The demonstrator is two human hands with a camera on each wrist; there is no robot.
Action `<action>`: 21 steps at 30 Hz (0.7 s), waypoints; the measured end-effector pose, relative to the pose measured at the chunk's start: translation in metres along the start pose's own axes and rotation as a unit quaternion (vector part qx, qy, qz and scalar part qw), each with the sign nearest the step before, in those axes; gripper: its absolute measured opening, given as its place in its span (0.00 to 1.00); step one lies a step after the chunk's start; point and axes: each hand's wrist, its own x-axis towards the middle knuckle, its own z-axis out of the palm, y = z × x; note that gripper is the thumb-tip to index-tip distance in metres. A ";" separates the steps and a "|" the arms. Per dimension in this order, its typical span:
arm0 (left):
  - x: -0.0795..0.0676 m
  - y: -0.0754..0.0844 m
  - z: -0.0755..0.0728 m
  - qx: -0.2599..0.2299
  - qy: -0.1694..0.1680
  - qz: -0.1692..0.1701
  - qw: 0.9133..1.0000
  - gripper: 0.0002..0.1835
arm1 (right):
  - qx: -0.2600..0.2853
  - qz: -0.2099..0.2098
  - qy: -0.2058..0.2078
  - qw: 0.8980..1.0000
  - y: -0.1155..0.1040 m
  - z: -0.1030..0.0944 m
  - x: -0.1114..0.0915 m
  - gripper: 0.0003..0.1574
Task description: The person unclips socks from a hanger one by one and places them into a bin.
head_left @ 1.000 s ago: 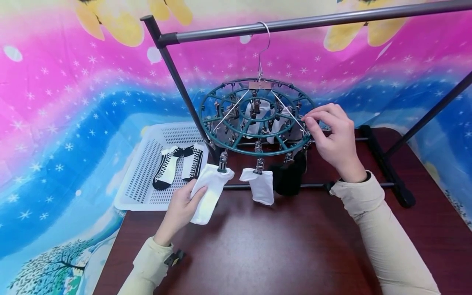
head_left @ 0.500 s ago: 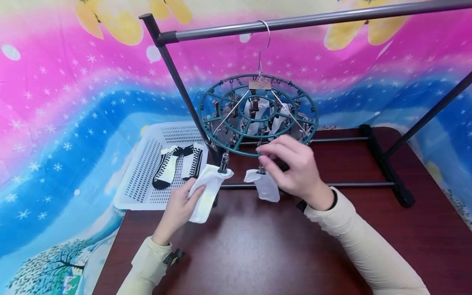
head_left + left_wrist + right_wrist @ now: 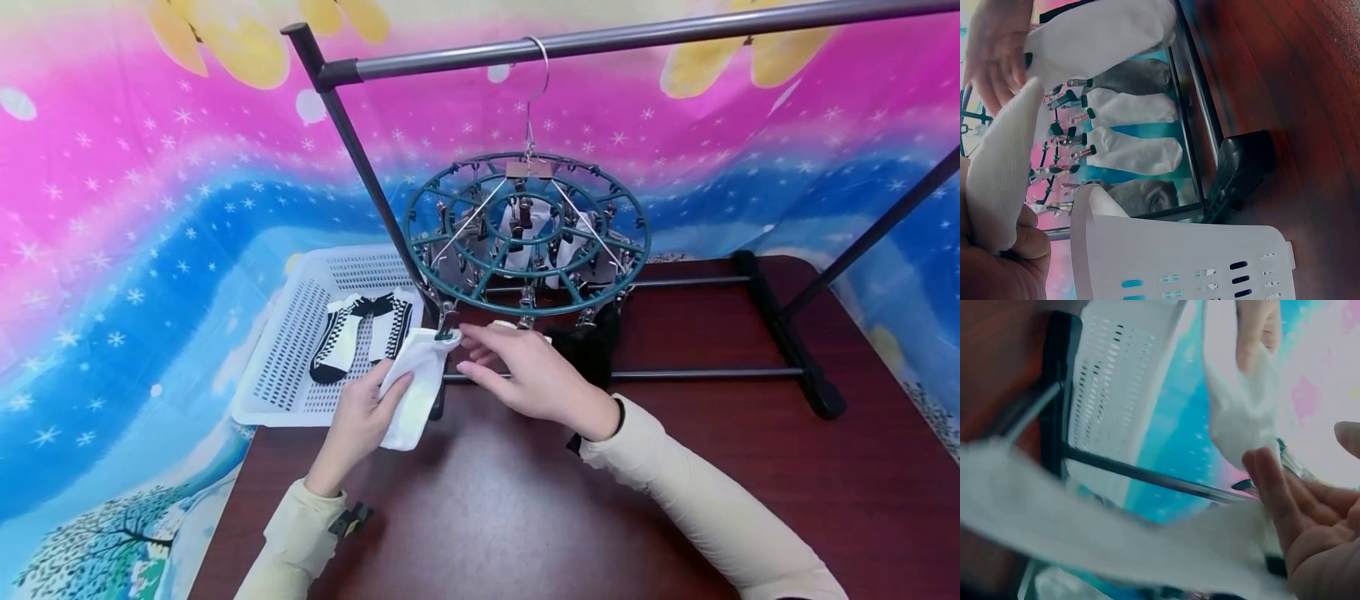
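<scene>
My left hand (image 3: pixel 363 414) grips a white sock (image 3: pixel 416 387) between thumb and fingers at the hanger's left front. The sock's cuff is caught in a clip (image 3: pixel 448 317) of the round green hanger (image 3: pixel 525 310). My right hand (image 3: pixel 536 373) reaches in from the right, fingers extended and thumb apart. Its fingertips (image 3: pixel 1264 459) are right at the sock's cuff in the right wrist view. Behind that hand, a second white sock (image 3: pixel 1104 34) hangs from the hanger, mostly hidden in the head view. A black item (image 3: pixel 588 354) hangs right of it.
A white perforated basket (image 3: pixel 258 404) at the left holds black-and-white patterned socks (image 3: pixel 337 346). The hanger hooks over a dark metal rack (image 3: pixel 450 57) standing on the brown table (image 3: pixel 525 517). More grey and white socks (image 3: pixel 1135 150) hang at the hanger's far side.
My right hand has moved left and down from the hanger's right rim, past the middle white sock, to the held sock's cuff. My left hand keeps its grip on the sock.
</scene>
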 end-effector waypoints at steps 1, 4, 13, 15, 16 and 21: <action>0.000 0.000 0.000 0.000 0.000 0.000 1.000 0.03 | 0.009 0.020 -0.007 1.000 0.002 0.001 0.003 0.29; -0.001 0.000 0.000 -0.001 -0.002 0.001 1.000 0.04 | 0.038 0.056 -0.001 0.998 0.006 0.004 0.014 0.29; 0.000 -0.003 -0.001 0.007 0.000 0.007 1.000 0.03 | 0.101 0.087 0.041 0.990 0.007 0.013 0.038 0.23; 0.000 -0.004 -0.001 0.009 0.000 0.010 1.000 0.02 | 0.113 0.098 0.053 0.987 0.007 0.015 0.041 0.20; 0.000 -0.004 -0.001 0.010 0.000 0.010 1.000 0.03 | 0.119 0.104 0.055 0.986 0.007 0.016 0.043 0.19; -0.001 -0.004 -0.001 0.010 -0.004 0.010 1.000 0.03 | 0.129 0.119 0.063 0.982 0.010 0.019 0.050 0.18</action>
